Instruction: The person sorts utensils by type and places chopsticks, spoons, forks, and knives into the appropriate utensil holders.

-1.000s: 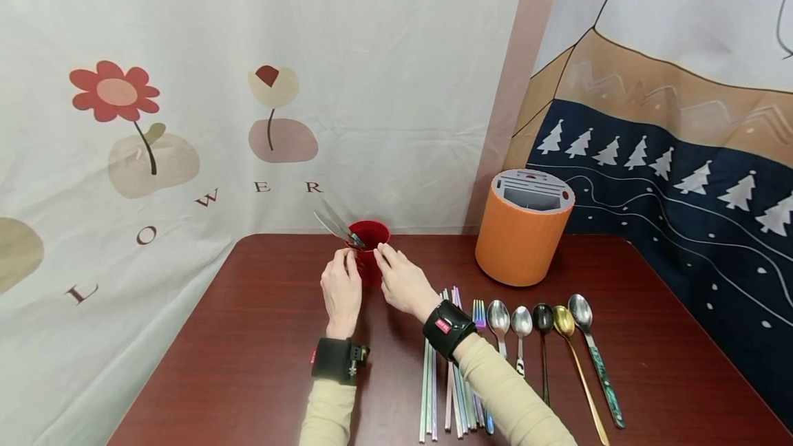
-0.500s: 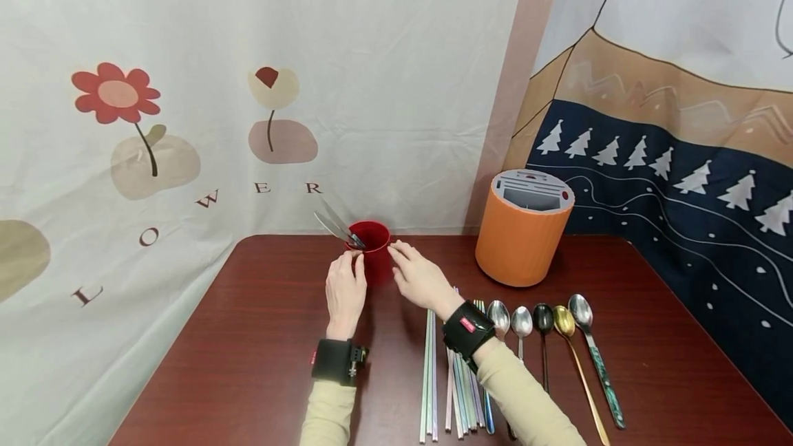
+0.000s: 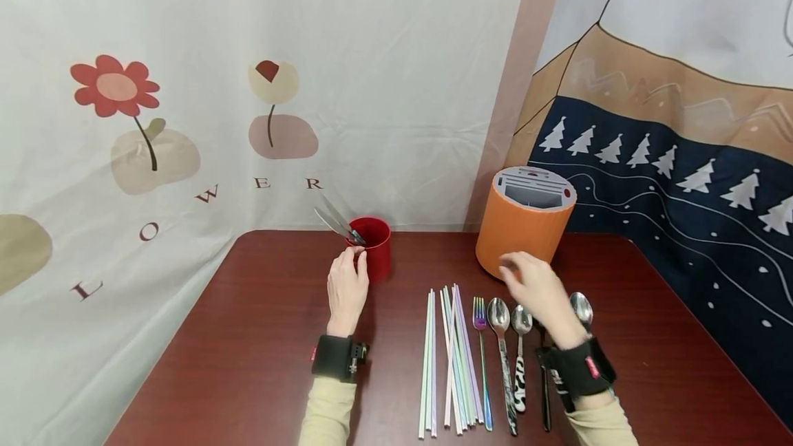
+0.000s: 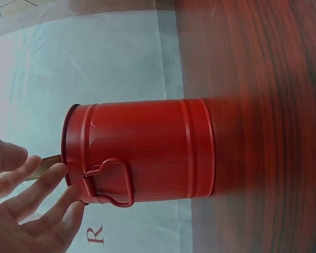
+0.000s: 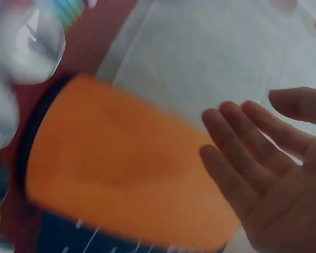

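Observation:
A red metal cup (image 3: 379,253) with a wire handle stands upright at the back of the table, two knives (image 3: 339,224) leaning out of its left side. At its rim is my left hand (image 3: 348,291), fingers extended and at least one fingertip touching the cup or very near it. Close in front of the orange cylindrical holder (image 3: 504,226), my right hand (image 3: 537,291) hovers with nothing in its loosely bent fingers. Below it lie a spoon with a zebra-striped handle (image 3: 520,377) and other spoons, partly hidden by the hand and wrist.
Several pastel chopsticks (image 3: 429,370) lie in two groups on the dark red table (image 3: 260,363). Beside them are a rainbow fork (image 3: 480,325) and a silver spoon (image 3: 498,315). The holder's grey top has slots and one larger opening. A printed cloth (image 3: 396,88) hangs behind.
My right hand has left the red cup's right side and moved right, over the spoons by the orange holder. My left hand stays at the cup's rim.

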Demonstrator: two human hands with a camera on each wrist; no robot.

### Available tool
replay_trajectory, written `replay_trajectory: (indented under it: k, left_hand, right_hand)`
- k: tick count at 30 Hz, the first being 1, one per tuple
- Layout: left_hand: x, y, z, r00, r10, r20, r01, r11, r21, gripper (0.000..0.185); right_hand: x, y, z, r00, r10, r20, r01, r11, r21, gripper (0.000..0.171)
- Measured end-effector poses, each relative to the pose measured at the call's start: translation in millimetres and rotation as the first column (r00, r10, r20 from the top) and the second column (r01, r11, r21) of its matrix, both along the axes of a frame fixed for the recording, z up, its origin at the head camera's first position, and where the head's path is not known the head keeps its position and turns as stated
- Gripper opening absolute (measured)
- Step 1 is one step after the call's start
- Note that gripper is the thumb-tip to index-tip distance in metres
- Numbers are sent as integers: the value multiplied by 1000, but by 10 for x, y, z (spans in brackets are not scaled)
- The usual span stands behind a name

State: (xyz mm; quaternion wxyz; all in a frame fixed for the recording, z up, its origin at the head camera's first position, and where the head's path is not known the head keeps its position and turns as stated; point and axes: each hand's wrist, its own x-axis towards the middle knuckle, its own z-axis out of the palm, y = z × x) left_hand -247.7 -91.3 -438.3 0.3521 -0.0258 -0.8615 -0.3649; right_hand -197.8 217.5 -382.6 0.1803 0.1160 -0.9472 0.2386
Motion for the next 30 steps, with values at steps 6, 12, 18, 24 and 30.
replay_trajectory:
  k: [6,12,18,24,30]
  left_hand:
    - [-5,25,7,1000,0,7,0,1000,1,18]
    - [13,66,50,1000,21,-21,-20,1000,21,20]
    - [56,106,111,996,65,-66,-62,997,40,20]
    - [136,247,286,988,2,-156,-10,999,-50,25]
    - [63,665,613,943,-269,-196,201,930,-309,27]
  right_hand:
    - [176,494,25,992,-80,97,82,996,-17,22]
    - [232,934,-35,954,-188,234,180,982,53,24]
    - [238,1297,-167,815,-228,533,171,973,155,30]
    - [291,1386,-350,676,-178,715,207,977,47,24]
    - [301,1414,-421,622,-158,767,253,968,-5,26]
